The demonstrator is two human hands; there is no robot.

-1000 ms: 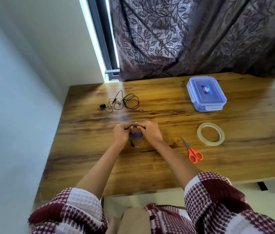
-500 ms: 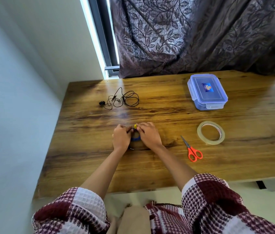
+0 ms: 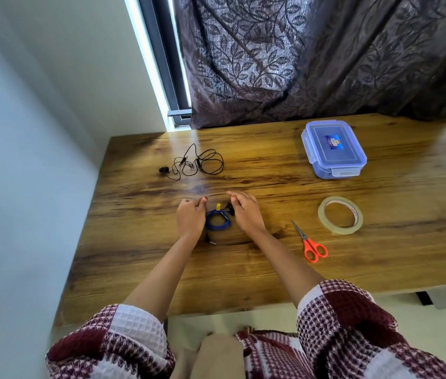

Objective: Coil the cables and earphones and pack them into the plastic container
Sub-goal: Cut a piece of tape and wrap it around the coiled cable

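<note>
A blue cable (image 3: pixel 217 223) lies coiled in a small ring on the wooden table (image 3: pixel 271 269), with a yellow tag and a black plug at its far side. My left hand (image 3: pixel 190 218) hovers just left of the coil, fingers loosely curled and holding nothing. My right hand (image 3: pixel 246 213) is just right of it with relaxed fingers close to the black plug. The black earphones (image 3: pixel 197 164) lie tangled and loose at the far left. The clear plastic container (image 3: pixel 334 149) stands at the far right with its lid on.
A roll of clear tape (image 3: pixel 340 215) and orange-handled scissors (image 3: pixel 312 244) lie right of my right hand. A wall runs along the table's left edge. A dark curtain (image 3: pixel 312 58) hangs behind the far edge.
Both hands were together pinching the blue coil. They have now drawn apart and let it go, and the coil rests on the table between them.
</note>
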